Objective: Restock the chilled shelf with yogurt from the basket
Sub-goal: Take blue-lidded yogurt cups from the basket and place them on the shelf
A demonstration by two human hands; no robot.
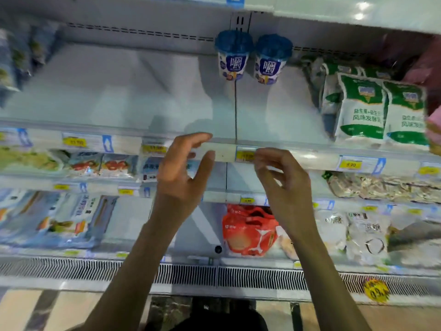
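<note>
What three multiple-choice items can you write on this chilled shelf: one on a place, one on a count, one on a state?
1. Where do the cups stand on their shelf?
A. Far back, near the middle
B. At the front edge, far left
C. Lying on their sides at the far right

2. How many cups are there?
A. One
B. Two
C. Four

3. What do the left hand and the right hand hold?
A. A cup each
B. One bottle together
C. Nothing

Answers:
1 A: they stand upright far back, near the shelf's middle.
2 B: two stand side by side, both blue-lidded.
3 C: both hands hover before the shelf's front edge with loose, empty fingers.
</note>
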